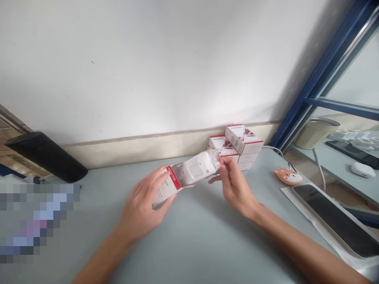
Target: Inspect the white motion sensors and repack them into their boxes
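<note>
My left hand (pixel 145 201) is wrapped round a small white and red detector box (pixel 167 189), whose red band reads "DETECTOR". Out of the box's open end, on the right, sticks a white detector (pixel 195 167) in a clear plastic bag (pixel 213 157). My right hand (pixel 233 185) pinches the far end of that bag between thumb and fingers. Part of the detector is still inside the box, so its lower end is hidden. Both hands are held above the grey table (pixel 177 252).
Behind my right hand, several similar boxes (pixel 250 140) are stacked by the wall. To the right lie an orange animal-faced pouch (pixel 288 175) and a phone (pixel 334 217) on white paper. A black, long object (pixel 47 157) stands at the left. A blue-framed glass panel (pixel 296 114) rises at the right.
</note>
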Available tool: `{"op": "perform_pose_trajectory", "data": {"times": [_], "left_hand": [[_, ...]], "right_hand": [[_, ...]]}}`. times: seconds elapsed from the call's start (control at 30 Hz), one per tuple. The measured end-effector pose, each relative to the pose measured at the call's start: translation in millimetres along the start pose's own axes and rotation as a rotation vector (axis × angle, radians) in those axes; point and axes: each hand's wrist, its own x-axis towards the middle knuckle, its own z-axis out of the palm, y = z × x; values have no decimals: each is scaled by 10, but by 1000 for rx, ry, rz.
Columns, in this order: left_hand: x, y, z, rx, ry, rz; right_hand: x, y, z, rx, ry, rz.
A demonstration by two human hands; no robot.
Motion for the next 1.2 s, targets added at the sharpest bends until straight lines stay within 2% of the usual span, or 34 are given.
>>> {"op": "perform_pose_trajectory", "data": {"times": [0.2, 0.3, 0.37, 0.4, 0.47, 0.57, 0.6, 0.67, 0.83, 0.93, 1.03, 1.1, 1.13, 1.17, 1.2], "left_hand": [[17, -320, 8, 159, -93, -36], [44, -276, -39, 47, -46, -85], [47, -109, -50, -177, -10, -232], [41, 3, -41, -351, -38, -340], [18, 240, 10, -781, -143, -586], [-14, 506, 108, -1388, -379, -868], [-19, 553, 128, -1530, -443, -944], [-20, 584, 138, -1722, -481, -1070], [1, 503, 79, -1923, -431, -1307], [4, 476, 79, -1934, -437, -1325], [-10, 460, 83, -1916, -466, -1299], [-22, 438, 75, -1923, -438, -1274], [-26, 423, 69, -1935, -408, -1267], [-28, 406, 63, -1951, -373, -1266], [-29, 389, 59, -1968, -342, -1271]], "right_hand": [[45, 57, 2, 146, 131, 138], [59, 14, -12, 196, 167, 199], [64, -45, -8, 244, 171, 259], [63, -77, 0, 273, 165, 295], [53, -137, 23, 332, 136, 369], [19, -211, 57, 383, 45, 408], [5, -233, 63, 376, 4, 392], [-22, -282, 61, 331, -56, 337], [-50, -396, 35, 252, -27, 236], [-27, -435, 18, 247, 91, 129], [14, -447, -33, 164, 383, -26], [34, -420, -84, 42, 567, -167], [38, -393, -106, -54, 590, -242], [37, -356, -121, -173, 551, -314], [31, -310, -125, -313, 456, -380]]}}
